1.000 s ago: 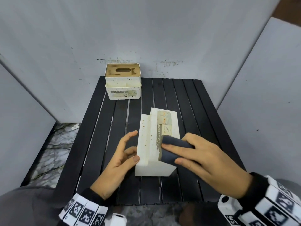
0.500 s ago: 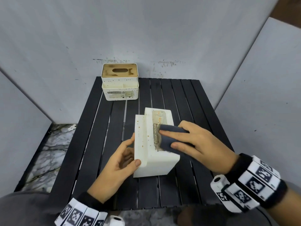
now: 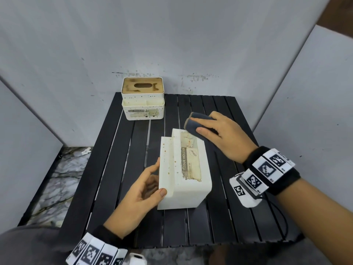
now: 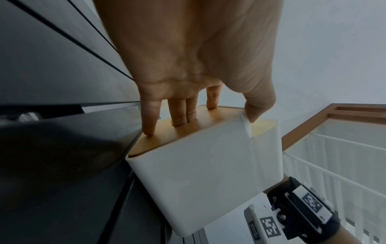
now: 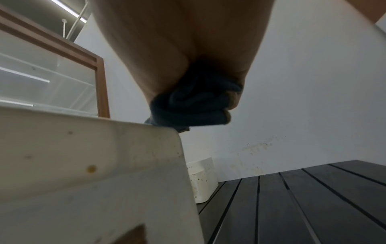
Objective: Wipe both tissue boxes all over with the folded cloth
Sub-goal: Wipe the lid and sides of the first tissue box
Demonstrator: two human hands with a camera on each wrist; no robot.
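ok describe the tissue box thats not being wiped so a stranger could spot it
On the black slatted table, look to the far left corner by the wall. The upright tissue box there shows a brown slotted top; no hand touches it, unlike the tipped box nearby.

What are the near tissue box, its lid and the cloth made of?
Near tissue box: looks like matte off-white moulded plastic, with rounded corners and brown specks. Its lid: wood or bamboo look, visible grain; could be laminate. Folded cloth: dark blue-grey soft fabric, thick rolled folds, possibly microfibre.

Open slats lie between the near tissue box (image 3: 183, 169) and the far tissue box (image 3: 142, 100) by the wall.
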